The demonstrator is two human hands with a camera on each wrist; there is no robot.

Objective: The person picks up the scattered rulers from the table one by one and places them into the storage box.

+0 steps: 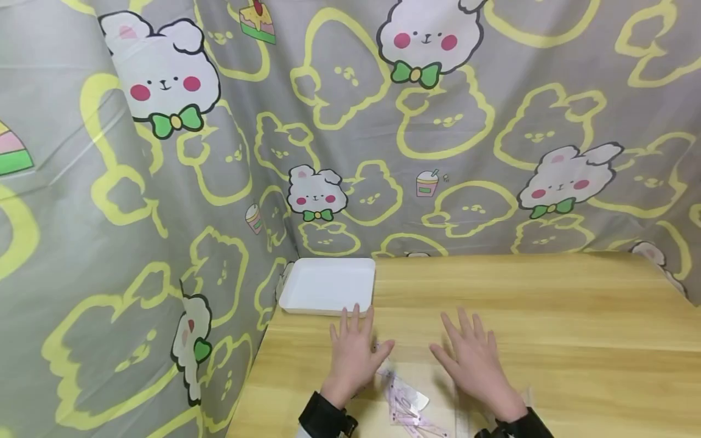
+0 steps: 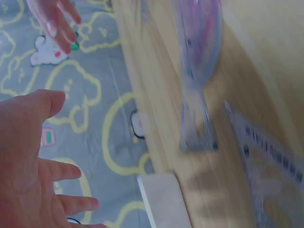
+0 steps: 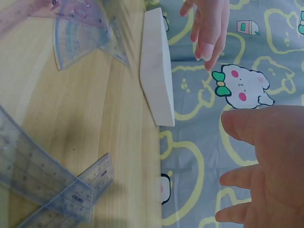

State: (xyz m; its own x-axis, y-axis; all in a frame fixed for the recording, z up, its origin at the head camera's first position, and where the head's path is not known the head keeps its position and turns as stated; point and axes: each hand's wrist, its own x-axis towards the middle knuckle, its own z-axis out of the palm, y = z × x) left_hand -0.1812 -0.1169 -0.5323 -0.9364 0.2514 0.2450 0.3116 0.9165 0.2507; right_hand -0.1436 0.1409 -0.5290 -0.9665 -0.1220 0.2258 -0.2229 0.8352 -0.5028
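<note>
Clear plastic rulers (image 1: 408, 407) partly under spread hands, left hand (image 1: 353, 353), right hand (image 1: 476, 362), neither grip holding, cut off below

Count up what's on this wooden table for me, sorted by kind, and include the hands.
White tray: 1
Clear protractor: 1
Clear rulers: 2
Hands: 2, the left hand and the right hand, both flat with fingers spread
Total: 6 that can be told apart. The pinkish clear pieces beside the protractor overlap too much to count.
</note>
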